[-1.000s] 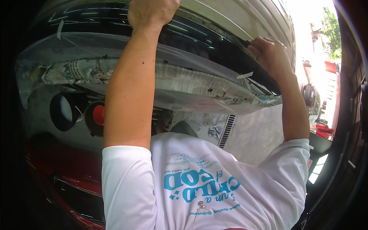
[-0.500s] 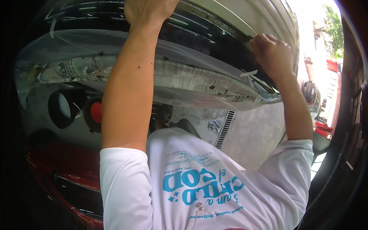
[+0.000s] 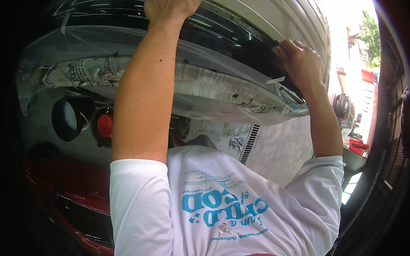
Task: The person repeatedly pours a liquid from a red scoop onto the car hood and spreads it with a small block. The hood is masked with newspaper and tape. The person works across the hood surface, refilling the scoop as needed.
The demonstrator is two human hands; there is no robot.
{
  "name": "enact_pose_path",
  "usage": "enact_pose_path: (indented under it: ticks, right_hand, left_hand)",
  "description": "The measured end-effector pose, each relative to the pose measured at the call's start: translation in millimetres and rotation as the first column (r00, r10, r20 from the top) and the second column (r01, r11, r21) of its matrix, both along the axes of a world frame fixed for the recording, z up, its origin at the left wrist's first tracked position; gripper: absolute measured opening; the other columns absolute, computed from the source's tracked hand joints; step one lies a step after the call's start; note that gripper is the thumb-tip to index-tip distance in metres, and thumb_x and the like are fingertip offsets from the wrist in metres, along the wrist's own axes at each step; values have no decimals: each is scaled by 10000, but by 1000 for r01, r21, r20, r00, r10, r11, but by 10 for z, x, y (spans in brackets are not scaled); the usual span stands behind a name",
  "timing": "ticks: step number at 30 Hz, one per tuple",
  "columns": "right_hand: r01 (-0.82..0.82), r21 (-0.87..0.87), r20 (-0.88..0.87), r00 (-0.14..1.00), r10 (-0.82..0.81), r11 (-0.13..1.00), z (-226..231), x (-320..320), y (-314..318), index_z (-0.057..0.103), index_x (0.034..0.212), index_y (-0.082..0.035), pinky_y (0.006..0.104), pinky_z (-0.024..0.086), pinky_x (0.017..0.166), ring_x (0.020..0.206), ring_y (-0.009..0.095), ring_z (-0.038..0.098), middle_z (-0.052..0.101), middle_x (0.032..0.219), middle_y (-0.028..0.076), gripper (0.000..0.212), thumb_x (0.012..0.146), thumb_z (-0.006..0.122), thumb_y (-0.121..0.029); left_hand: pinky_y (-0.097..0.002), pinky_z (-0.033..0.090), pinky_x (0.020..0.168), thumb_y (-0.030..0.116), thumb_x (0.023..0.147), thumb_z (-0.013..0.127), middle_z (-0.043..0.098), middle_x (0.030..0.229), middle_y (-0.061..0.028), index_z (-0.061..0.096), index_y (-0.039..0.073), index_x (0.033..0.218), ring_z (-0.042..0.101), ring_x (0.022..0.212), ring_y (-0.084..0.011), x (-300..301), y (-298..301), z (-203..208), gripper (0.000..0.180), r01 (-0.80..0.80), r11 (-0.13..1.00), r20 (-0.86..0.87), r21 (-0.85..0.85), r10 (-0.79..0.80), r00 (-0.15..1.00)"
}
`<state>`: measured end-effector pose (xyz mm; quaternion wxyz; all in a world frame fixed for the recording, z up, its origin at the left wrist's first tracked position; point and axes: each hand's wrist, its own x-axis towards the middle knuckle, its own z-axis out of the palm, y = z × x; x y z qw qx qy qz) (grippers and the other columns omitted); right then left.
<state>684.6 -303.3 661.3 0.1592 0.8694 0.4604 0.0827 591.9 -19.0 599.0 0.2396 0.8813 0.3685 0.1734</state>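
Note:
A glossy black car body panel (image 3: 239, 45) stretches across the upper view, with a pale, dirt-flecked edge strip (image 3: 243, 26) along its far side. My left hand (image 3: 173, 7) reaches to the panel at the top; its fingers are cut off by the frame's edge. Farther right, my right hand (image 3: 300, 59) is closed at the panel's far edge, fingers curled around a small dark bit I cannot make out. Below the panel, newspaper (image 3: 209, 83) and clear plastic film (image 3: 200, 53) cover the body, held in places by masking tape (image 3: 275, 80).
At lower left is a glossy dark red car part (image 3: 72, 175). Near it are a dark round container (image 3: 66, 119) and a red cup (image 3: 105, 125). A drain grate (image 3: 250, 143) and a crumpled cloth or paper (image 3: 237, 143) are on the concrete floor.
The view has shifted slightly. Both hands keep nearly the same places along the panel, and the right one stays closed at the edge.

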Motion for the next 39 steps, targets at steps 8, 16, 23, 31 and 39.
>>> enact_pose_path:
  ticks: [8, 16, 23, 31, 39]
  right_hand:
    - [33, 44, 50, 998, -35, 998, -99, -42, -71, 674, 942, -113, 497, 595, 659, 786, 368, 745, 741, 896, 117, 216, 993, 680, -322]
    - [-152, -134, -31, 988, 149, 979, 80, 417, 345, 721, 944, -97, 507, 571, 716, 793, 403, 719, 738, 880, 158, 162, 922, 737, -257]
    - [10, -108, -129, 991, -24, 994, 348, 120, 91, 771, 1003, -86, 492, 576, 802, 915, 383, 735, 748, 928, 189, 188, 897, 762, -241]
    - [162, 484, -182, 980, -82, 860, -18, -56, -546, 767, 1169, -59, 443, 579, 888, 1009, 358, 747, 768, 1077, 177, 330, 957, 752, -311]
    - [223, 508, -199, 970, -139, 832, -475, -235, -507, 614, 1409, -41, 470, 564, 914, 1067, 399, 721, 750, 1127, 210, 468, 994, 670, -249]
  left_hand:
    - [-482, 571, 697, 407, 982, 665, 747, 849, -176, 232, 61, 1655, 727, 761, -353, -17, 7, 44, 872, -3, 1000, -64, -17, 2, 998]
    - [-467, 570, 649, 404, 984, 673, 735, 797, -167, 212, 46, 1660, 715, 701, -351, 78, -36, -103, 893, 5, 999, 0, 35, -5, 1000]
    - [-492, 579, 688, 420, 959, 678, 747, 833, -198, 217, 78, 1664, 731, 758, -382, -22, -14, 99, 908, -23, 999, -40, 38, 24, 999]
    - [-506, 578, 706, 438, 965, 660, 752, 856, -204, 218, 95, 1666, 733, 776, -391, -32, -24, 45, 897, -18, 999, -34, 35, 19, 999]
    - [-505, 577, 725, 429, 966, 651, 757, 881, -203, 235, 94, 1663, 731, 786, -394, 20, 10, -1, 878, 18, 998, -52, 52, -15, 999]
